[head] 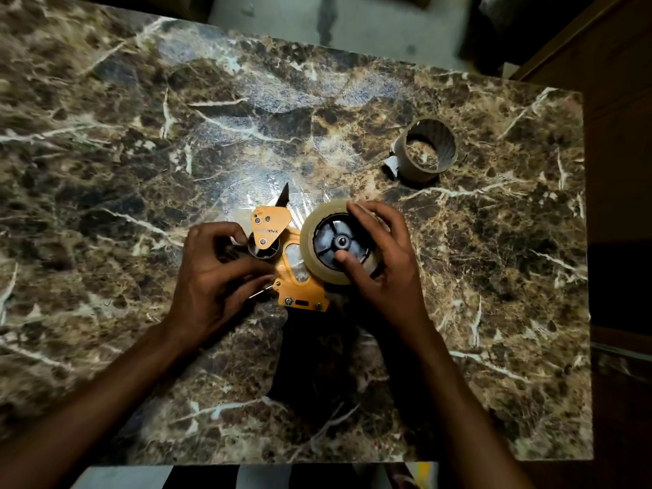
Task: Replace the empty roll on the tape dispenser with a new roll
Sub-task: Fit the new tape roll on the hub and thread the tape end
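Note:
An orange tape dispenser lies flat near the middle of the marble table, its black handle pointing toward me. A new roll of clear tape sits on the dispenser's black hub. My right hand wraps the roll from the right, thumb on the hub spokes. My left hand pinches at the dispenser's front by the black roller, where a small pale strip shows between the fingertips. The empty cardboard core stands apart at the upper right, a torn white scrap at its base.
The brown marble table ends at a right edge around x 1660 and a near edge at the bottom. A wooden surface lies beyond the right edge, and grey floor shows past the far edge.

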